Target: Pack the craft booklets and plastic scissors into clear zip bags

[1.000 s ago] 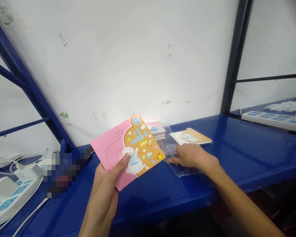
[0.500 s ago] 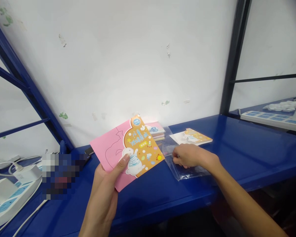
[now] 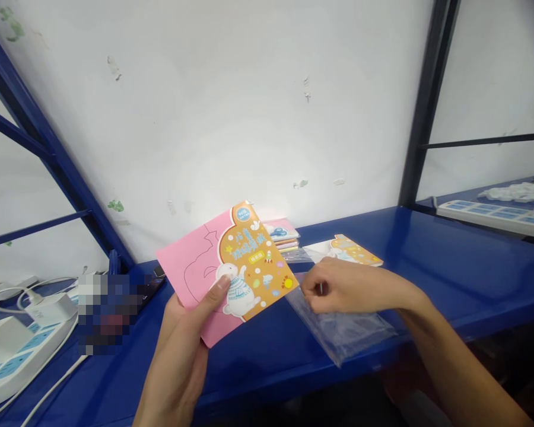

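My left hand (image 3: 182,338) grips a pink and orange paper booklet (image 3: 253,276) by its lower edge, thumb on the printed white bear. Just right of it, my right hand (image 3: 338,286) is closed, its fingers pinching the clear plastic bag (image 3: 351,335), which hangs down toward the shelf's front edge. Behind my right hand lies a white and orange booklet (image 3: 360,250), flat on the blue surface. A small stack of papers (image 3: 285,231) stands partly hidden behind the held booklet.
White power strips lie at the left (image 3: 9,367) and far right (image 3: 493,216). Cables run beside the left one. A dark phone (image 3: 151,290) rests near a blurred patch. Blue posts and a white wall (image 3: 267,107) frame the blue shelf (image 3: 449,267).
My right hand has lifted the plastic bag, drawing it toward the shelf's front edge. The held booklet has shifted slightly left.
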`<state>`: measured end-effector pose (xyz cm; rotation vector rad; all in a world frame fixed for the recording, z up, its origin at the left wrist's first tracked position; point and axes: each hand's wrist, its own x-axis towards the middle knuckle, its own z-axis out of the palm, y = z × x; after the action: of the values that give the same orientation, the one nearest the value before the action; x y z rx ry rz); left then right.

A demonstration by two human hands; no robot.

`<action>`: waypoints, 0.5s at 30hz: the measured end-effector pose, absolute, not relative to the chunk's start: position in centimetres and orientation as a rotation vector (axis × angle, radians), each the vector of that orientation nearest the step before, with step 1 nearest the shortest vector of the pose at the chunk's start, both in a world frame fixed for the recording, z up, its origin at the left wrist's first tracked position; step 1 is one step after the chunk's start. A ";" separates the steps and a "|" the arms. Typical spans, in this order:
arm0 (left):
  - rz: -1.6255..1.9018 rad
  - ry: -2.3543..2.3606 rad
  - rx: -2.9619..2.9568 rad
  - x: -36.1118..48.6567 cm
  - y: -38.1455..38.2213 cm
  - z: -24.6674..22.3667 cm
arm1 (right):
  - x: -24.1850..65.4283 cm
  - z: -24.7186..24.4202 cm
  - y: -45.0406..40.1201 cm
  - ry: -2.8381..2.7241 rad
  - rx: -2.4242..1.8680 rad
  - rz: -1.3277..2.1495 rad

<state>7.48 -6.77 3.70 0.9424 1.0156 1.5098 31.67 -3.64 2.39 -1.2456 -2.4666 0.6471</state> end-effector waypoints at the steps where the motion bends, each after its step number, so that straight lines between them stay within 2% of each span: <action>1: 1.506 1.014 0.955 7.5 -6.8 3.7 | 31.4 2.2 -3.7 -2.497 -1.206 0.652; 8: 1.430 0.980 1.006 8.3 -7.0 2.8 | 29.4 1.2 -3.8 -2.693 -1.203 1.119; 15: 1.325 1.027 0.962 7.8 -5.4 1.4 | 29.9 1.1 -2.9 -2.668 -1.223 1.089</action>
<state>7.81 -5.42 1.39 0.9623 1.0267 1.3249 29.88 -2.91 1.12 -1.2234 -2.6683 1.0892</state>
